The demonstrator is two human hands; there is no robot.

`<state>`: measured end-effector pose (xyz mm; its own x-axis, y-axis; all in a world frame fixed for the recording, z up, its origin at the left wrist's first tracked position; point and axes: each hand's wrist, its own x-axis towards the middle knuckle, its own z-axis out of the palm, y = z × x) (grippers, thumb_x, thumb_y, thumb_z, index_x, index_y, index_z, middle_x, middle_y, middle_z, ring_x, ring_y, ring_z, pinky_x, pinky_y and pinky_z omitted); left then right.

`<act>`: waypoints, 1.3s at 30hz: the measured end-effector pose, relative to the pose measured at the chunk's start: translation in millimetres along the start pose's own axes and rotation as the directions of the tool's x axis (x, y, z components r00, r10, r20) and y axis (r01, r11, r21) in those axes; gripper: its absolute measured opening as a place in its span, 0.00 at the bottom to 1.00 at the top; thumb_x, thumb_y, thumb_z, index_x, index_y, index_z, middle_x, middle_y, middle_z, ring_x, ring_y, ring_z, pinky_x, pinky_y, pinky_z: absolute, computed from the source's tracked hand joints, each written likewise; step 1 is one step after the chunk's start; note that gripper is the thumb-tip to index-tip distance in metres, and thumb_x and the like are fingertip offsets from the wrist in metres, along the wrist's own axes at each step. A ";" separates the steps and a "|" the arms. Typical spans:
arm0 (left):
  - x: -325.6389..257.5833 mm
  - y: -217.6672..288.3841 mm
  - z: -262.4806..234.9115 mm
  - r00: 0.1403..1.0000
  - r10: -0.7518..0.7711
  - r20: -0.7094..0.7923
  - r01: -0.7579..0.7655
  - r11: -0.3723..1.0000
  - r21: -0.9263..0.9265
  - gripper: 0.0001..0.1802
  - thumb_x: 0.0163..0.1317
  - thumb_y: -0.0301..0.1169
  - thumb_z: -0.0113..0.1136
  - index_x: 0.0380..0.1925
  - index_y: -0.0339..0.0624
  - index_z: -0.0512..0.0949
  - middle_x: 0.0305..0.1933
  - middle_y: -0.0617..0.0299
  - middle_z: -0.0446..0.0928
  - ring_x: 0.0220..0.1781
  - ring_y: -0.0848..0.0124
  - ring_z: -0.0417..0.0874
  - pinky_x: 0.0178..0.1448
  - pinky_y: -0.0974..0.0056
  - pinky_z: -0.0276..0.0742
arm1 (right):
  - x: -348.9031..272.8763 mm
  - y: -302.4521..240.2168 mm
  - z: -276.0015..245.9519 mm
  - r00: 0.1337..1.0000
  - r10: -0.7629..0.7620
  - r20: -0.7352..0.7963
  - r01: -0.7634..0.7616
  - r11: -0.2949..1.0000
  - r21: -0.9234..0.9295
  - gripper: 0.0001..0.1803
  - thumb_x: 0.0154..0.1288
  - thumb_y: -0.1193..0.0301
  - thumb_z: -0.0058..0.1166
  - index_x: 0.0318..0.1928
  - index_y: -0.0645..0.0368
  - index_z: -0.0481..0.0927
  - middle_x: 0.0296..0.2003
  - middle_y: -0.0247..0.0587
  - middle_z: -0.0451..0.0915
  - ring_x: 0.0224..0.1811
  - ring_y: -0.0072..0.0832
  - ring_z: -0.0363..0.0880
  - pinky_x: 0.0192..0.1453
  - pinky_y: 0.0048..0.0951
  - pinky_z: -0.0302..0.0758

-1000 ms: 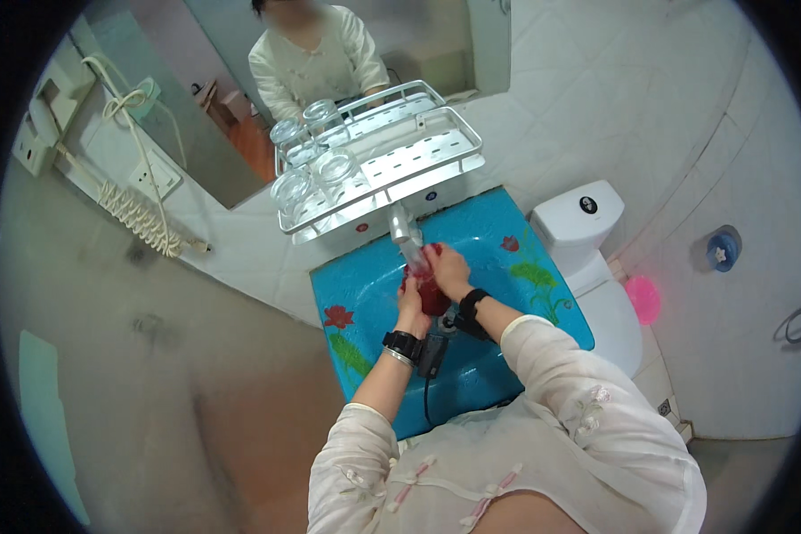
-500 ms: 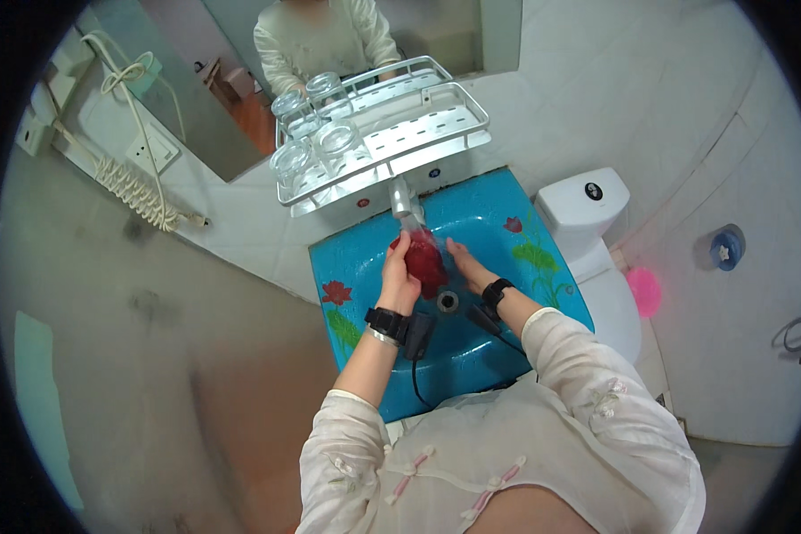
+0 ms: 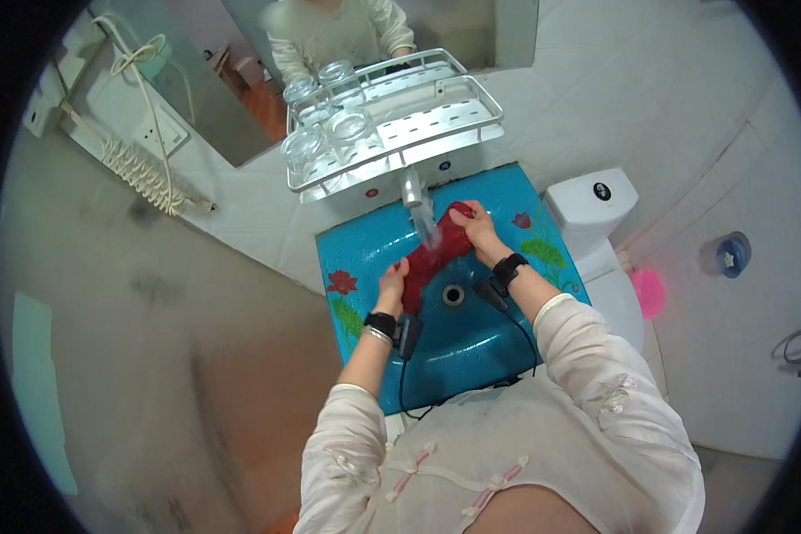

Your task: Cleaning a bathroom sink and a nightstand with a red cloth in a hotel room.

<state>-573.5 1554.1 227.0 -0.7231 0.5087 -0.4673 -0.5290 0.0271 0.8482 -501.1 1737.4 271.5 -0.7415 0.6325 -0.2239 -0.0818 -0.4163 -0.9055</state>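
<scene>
A wet red cloth (image 3: 433,252) is stretched between my two hands over the blue sink (image 3: 436,360). My left hand (image 3: 395,287) grips its lower left end, thumb on top. Farther up and to the right, my right hand (image 3: 478,231) is closed on the other end. Water from the silver faucet (image 3: 411,188) runs onto the middle of the cloth. Just below the cloth lies the round drain (image 3: 454,295), uncovered. Each wrist carries a black strap with a small dark device and a cable.
Behind the sink, a metal shelf (image 3: 436,125) holds several glass jars (image 3: 305,147) under a mirror (image 3: 454,31). To the right stands a white toilet (image 3: 589,200), with a pink round object (image 3: 648,294) beside it. A coiled cream cord (image 3: 138,175) hangs on the left wall.
The cloth was bunched in my left hand, with my right hand apart from it. Now my right hand has hold of its far end, and the cloth is spread out under the water.
</scene>
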 end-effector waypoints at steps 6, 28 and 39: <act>8.2 2.8 40.2 0.935 -0.093 0.343 0.220 0.910 -0.353 0.34 0.58 0.62 0.38 0.48 0.43 0.69 0.44 0.58 0.75 0.45 0.64 0.76 0.52 0.56 0.70 | -47.1 -14.1 27.1 0.963 -0.142 0.229 0.153 0.988 -0.030 0.14 0.57 0.72 0.54 0.45 0.59 0.72 0.38 0.37 0.75 0.40 0.25 0.72 0.46 0.26 0.70; -14.8 4.2 50.5 0.860 -0.216 0.463 0.342 0.916 -0.208 0.45 0.52 0.71 0.24 0.60 0.50 0.59 0.62 0.63 0.62 0.63 0.60 0.61 0.63 0.49 0.55 | 4.8 11.0 37.7 0.989 -0.049 -0.141 0.059 0.996 0.068 0.13 0.62 0.70 0.50 0.46 0.59 0.68 0.37 0.37 0.73 0.37 0.25 0.69 0.40 0.27 0.70; 10.8 23.4 54.2 0.984 0.088 0.155 -0.035 0.949 -0.313 0.14 0.63 0.41 0.49 0.39 0.43 0.70 0.37 0.60 0.74 0.38 0.67 0.76 0.41 0.61 0.74 | -87.1 12.4 28.6 0.875 -0.395 0.281 0.484 0.694 -0.533 0.16 0.60 0.61 0.51 0.44 0.56 0.72 0.41 0.48 0.75 0.44 0.40 0.74 0.44 0.37 0.70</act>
<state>-569.6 1606.8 255.4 -0.6889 0.6366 -0.3466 -0.6155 -0.2612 0.7436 -456.6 1658.5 290.1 -0.8032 0.5345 0.2628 -0.0611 0.3650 -0.9290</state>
